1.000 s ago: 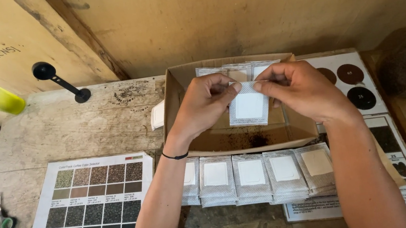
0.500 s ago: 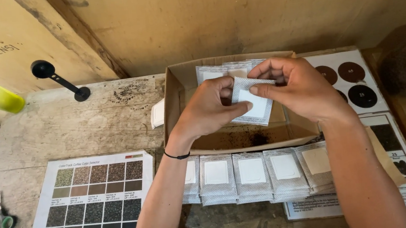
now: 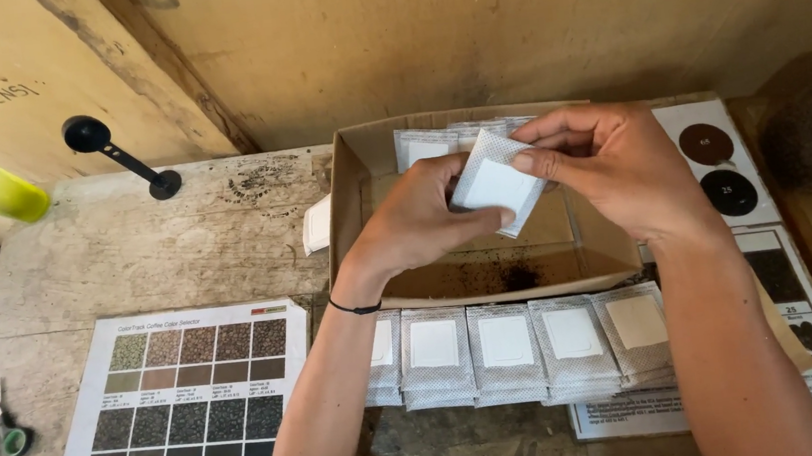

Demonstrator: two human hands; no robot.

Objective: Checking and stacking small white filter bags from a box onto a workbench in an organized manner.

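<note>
Fingers of both hands pinch one white sachet above the open cardboard box — tilted now, where a second ago it sat flat-on. More sachets stand at the box's back wall; a row lies just before its front edge — free worktop lies left.

Both forearms reach fwd over box. L hand & R hand meet above box, fingers curled, thumbs pinching same packet.
</note>
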